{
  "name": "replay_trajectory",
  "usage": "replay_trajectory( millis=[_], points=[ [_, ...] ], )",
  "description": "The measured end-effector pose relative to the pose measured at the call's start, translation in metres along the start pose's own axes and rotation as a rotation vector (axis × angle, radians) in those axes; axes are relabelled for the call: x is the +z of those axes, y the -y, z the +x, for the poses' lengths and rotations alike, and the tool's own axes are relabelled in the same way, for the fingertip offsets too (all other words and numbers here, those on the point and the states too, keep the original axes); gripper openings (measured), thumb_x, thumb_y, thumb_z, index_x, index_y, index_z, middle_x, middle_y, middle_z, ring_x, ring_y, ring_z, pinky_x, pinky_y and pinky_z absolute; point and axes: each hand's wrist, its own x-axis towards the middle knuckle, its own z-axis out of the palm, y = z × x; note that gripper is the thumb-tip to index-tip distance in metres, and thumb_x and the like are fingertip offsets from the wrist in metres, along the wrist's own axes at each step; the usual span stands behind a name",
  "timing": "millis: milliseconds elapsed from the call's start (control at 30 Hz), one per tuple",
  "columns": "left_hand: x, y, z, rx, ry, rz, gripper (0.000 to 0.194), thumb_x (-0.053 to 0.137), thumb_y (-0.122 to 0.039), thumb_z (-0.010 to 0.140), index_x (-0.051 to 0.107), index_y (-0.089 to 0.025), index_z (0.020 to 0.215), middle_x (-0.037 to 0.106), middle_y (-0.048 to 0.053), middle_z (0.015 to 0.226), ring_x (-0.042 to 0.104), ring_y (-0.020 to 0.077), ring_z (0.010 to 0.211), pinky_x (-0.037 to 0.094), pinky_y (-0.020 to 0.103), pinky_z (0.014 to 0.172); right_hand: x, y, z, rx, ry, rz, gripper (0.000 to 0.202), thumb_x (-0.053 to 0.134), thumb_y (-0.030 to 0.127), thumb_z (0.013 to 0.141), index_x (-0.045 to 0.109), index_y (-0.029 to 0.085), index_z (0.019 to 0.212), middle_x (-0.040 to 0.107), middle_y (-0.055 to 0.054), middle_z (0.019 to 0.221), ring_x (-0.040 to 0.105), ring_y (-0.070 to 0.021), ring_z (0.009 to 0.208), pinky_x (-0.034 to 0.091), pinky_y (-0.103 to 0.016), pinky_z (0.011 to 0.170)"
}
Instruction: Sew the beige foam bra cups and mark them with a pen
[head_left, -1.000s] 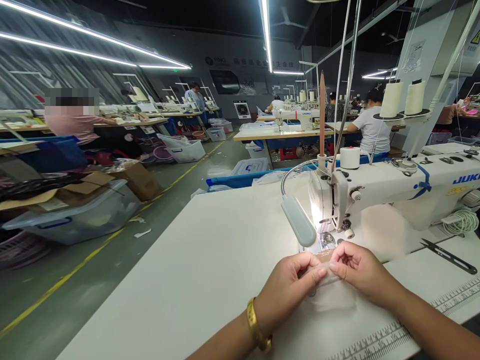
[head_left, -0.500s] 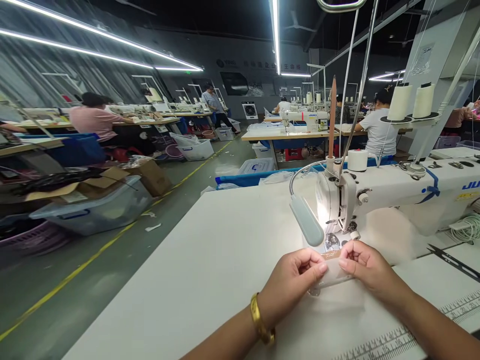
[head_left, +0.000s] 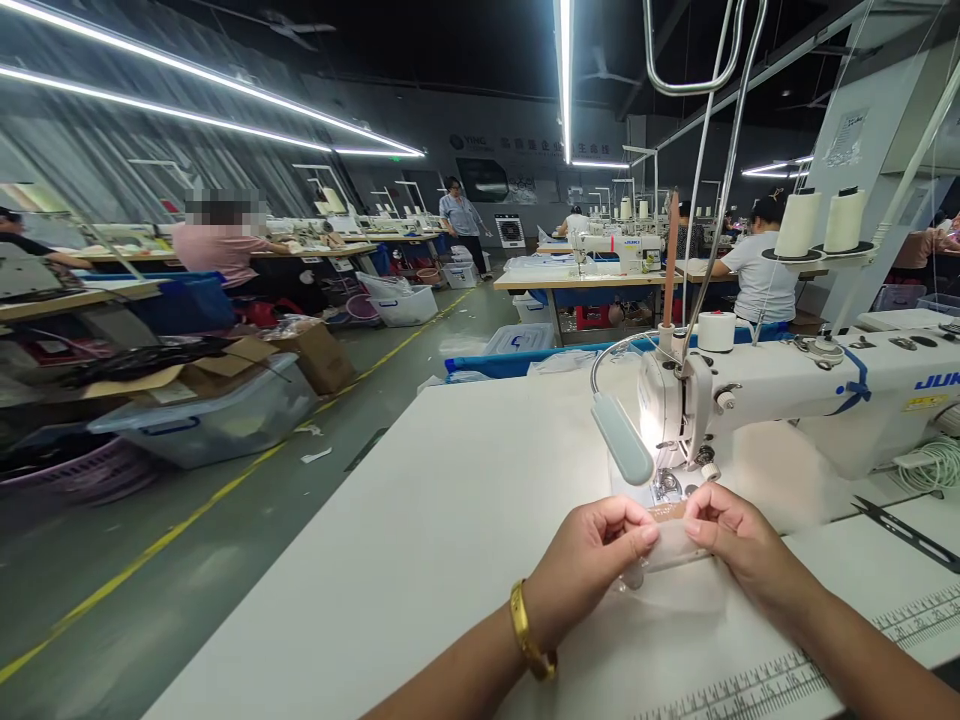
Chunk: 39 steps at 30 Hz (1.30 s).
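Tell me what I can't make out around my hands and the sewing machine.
All in the head view:
Thin pale material: parts covered by your left hand and right hand.
Sewing machine: far end cut off by the right edge.
Black tool: one end cut off there too.
Ruler: middle hidden by your right forearm.
Poster: print too small.

JUKI on far machine (head_left: 616,252), JUK on near machine (head_left: 795,375), YING on wall (head_left: 525,125)
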Motion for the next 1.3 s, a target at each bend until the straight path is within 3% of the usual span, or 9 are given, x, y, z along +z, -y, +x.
replay_trajectory(
  millis=[433, 900, 1300],
  points=[
    [0.0023, -0.0033, -0.0021, -0.023, -0.024, 0.066, 0.035, 0.076, -0.050, 0.074, 0.070, -0.015, 0.079, 0.060, -0.001, 0.069, 0.054, 0.0144, 0.065, 0.042, 0.027, 0.062, 0.0022, 0.0036, -0.0020, -0.006, -0.006, -0.042, 0.036, 0.071, 0.053, 0.088, 0.054, 0.023, 0.080, 0.046, 0.003, 0.076, 0.041, -0.0165, 0.074, 0.033, -0.029, 0.069],
    [0.0040, -0.0065, -0.0012, -0.037, -0.056, 0.035, 0.037, 0.078, -0.051, 0.070, 0.062, -0.018, 0.072, 0.053, -0.004, 0.064, 0.049, 0.0127, 0.060, 0.041, 0.026, 0.058, 0.0001, -0.0001, -0.0001, -0.040, -0.013, -0.111, 0.033, 0.069, 0.051, 0.091, 0.056, 0.023, 0.082, 0.046, 0.003, 0.077, 0.041, -0.0164, 0.074, 0.034, -0.029, 0.069],
    [-0.0017, -0.0018, 0.0011, -0.023, -0.036, 0.041, 0.036, 0.076, -0.051, 0.075, 0.065, -0.017, 0.076, 0.055, -0.002, 0.067, 0.047, 0.0140, 0.065, 0.036, 0.026, 0.060, -0.0012, 0.0006, -0.0002, -0.033, -0.030, -0.175, 0.036, 0.066, 0.056, 0.091, 0.054, 0.023, 0.082, 0.045, 0.002, 0.077, 0.042, -0.0170, 0.073, 0.035, -0.029, 0.068]
  ],
)
